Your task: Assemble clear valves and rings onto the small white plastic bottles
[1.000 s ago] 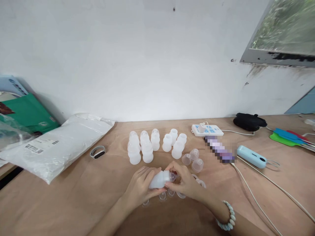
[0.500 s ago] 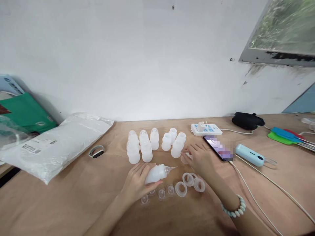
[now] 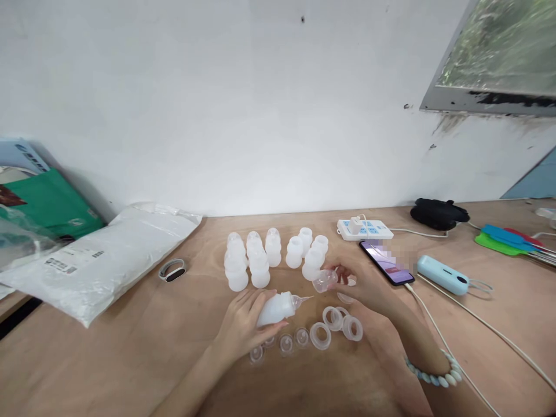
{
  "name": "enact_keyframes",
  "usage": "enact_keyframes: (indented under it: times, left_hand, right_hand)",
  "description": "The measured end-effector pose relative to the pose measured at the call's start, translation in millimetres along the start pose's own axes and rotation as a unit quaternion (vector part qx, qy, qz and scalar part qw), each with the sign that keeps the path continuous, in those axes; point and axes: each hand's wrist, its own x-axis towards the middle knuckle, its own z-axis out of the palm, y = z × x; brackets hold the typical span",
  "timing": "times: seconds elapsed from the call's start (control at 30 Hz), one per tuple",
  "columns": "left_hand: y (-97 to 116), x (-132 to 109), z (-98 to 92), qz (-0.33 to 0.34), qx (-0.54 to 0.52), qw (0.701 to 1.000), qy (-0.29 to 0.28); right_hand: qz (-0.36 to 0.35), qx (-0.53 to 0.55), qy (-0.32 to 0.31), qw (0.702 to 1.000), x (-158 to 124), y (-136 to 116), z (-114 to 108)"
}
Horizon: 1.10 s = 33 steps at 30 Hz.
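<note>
My left hand [image 3: 245, 318] is closed around a white feeding bottle [image 3: 274, 310], which lies on its side with a clear long-tipped nipple pointing right. Between the fingers of my right hand [image 3: 351, 281] is a clear cap [image 3: 325, 280], close to the front of the open white bottles [image 3: 313, 263]. Several capped bottles [image 3: 237, 272] stand upright to the left of those. In front of my hands lie clear ring collars [image 3: 320, 336] and small clear nipples [image 3: 286, 343]. Another clear cap [image 3: 346, 296] lies partly hidden behind my right hand.
A phone [image 3: 386, 263], a power strip [image 3: 365, 229] and a light-blue device [image 3: 442, 275] with cables are on the right. Further right are a black pouch [image 3: 438, 214] and coloured spatulas [image 3: 506, 238]. On the left lie a fitness band [image 3: 172, 270] and a white plastic parcel [image 3: 104, 255].
My right hand has picked up a clear cap from the table and lifted it, tilted toward the left. My left hand keeps the bottle in nearly the same place.
</note>
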Motion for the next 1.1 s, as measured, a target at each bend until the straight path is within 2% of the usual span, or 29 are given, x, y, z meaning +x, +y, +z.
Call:
enact_keyframes:
  times: [0.07,0.17,0.23,0.4,0.67,0.8,0.93,1.1]
  left_hand:
    - [1,1,-0.2,-0.002,-0.001,1.000,0.002]
    - [1,1,0.3,0.005,-0.004,1.000,0.003]
    - [1,0,0.6,0.017,-0.005,1.000,0.006]
    - [0,-2,-0.1,0.042,-0.001,0.999,0.017]
    - [-8,-3,-2.6,0.043,-0.020,0.999,0.017]
    - [-9,-6,-1.4,-0.023,-0.038,0.999,0.016]
    - [-6,-9,1.8,-0.101,-0.071,0.992,-0.008]
    - [-12,-12,6.4,-0.150,-0.098,0.981,-0.071]
  right_hand:
    - [-0.019,0.080,-0.015,0.997,-2,-6,6]
    - [-0.054,0.208,-0.027,0.976,-6,-19,22]
    - [-0.073,0.247,-0.025,0.966,-7,-26,30]
    - [-0.134,0.242,0.014,0.961,-5,-33,40]
    - [-0.146,0.266,0.042,0.952,0,-35,54]
    - [-0.137,0.290,0.061,0.945,0,-41,57]
    - [-0.137,0.286,0.075,0.945,1,-58,56]
    - [-0.088,0.130,0.021,0.987,22,-73,36]
